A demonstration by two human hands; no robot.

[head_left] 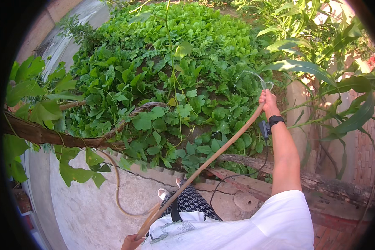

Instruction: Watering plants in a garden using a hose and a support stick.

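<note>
A tan garden hose (214, 156) runs slantwise across my body. My right hand (269, 103) grips it close to its end, with the arm stretched out over the right side of a leafy green bed (171, 54). Water (254, 73) spurts from the hose end and arcs left onto the plants. Down at the lower edge, my left hand (132, 242) is closed round a lower stretch of the same hose; part of that hand is cut off by the picture's rim. A black strap device (276, 120) sits on my right wrist, with a black cable hanging from the small box beside it.
A thick woody vine (50, 132) with broad leaves crosses the left side. Tall corn-like leaves (321, 79) lean in from the right. A log (321, 185) and a low edging border the bed. More hose (117, 189) loops over the concrete (83, 204) by my feet.
</note>
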